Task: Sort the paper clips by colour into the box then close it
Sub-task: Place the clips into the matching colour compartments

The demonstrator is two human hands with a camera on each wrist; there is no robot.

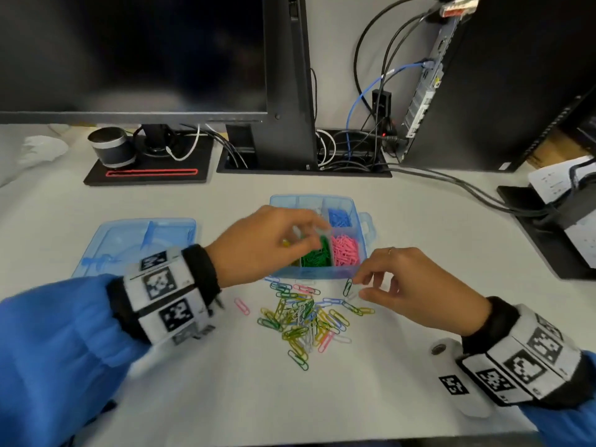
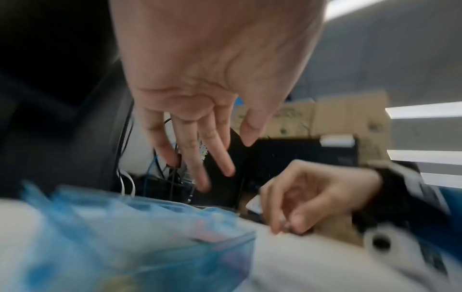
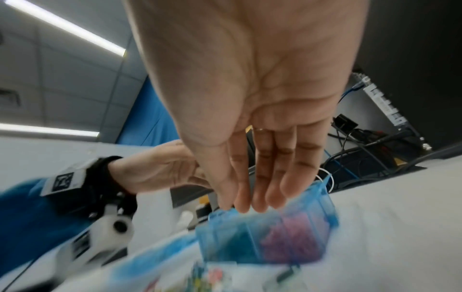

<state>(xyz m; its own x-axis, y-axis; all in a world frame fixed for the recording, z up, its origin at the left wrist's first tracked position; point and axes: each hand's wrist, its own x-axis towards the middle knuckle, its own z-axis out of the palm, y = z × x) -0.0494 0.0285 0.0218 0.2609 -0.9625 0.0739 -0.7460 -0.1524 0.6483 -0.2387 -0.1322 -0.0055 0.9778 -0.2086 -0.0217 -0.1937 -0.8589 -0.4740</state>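
Two hands: left hand (image 1: 267, 243) over box (image 1: 361, 240), right hand (image 1: 406, 285) beside clips (image 1: 306, 317).

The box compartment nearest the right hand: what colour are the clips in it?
Pink. The pink clips fill the near-right compartment of the box, clearest in the head view.

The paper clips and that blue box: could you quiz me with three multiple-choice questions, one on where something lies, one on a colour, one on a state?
1. Where does the lid lie?
A. On the box
B. On the desk, left of the box
C. Under the monitor

2. Which colour fills the box's near right compartment?
A. Pink
B. Yellow
C. White

3. What state is the box in?
A. Closed
B. Open
C. Overturned

Answers: 1 B, it lies flat beside the box. 2 A, pink clips sit beside the green clips. 3 B, its compartments show from above.
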